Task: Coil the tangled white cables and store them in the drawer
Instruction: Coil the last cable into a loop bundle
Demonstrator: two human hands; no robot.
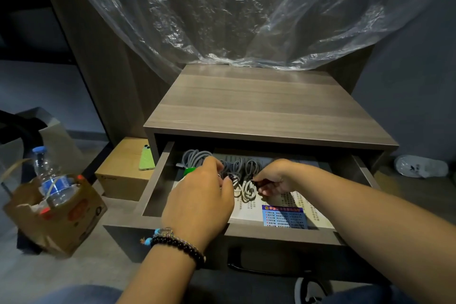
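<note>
The drawer of a wooden nightstand stands pulled out. Inside it lie several coiled white cables side by side, with a larger grey-white coil at the back left. My left hand reaches into the drawer and its fingertips touch the coils from the left; what they grip is hidden. My right hand reaches in from the right and pinches the end of the coiled white cable. A printed sheet lines the drawer bottom.
A cardboard box with a green phone on it sits left of the nightstand. A paper bag holding a water bottle stands at far left. Clear plastic sheeting hangs behind. A white object lies at right.
</note>
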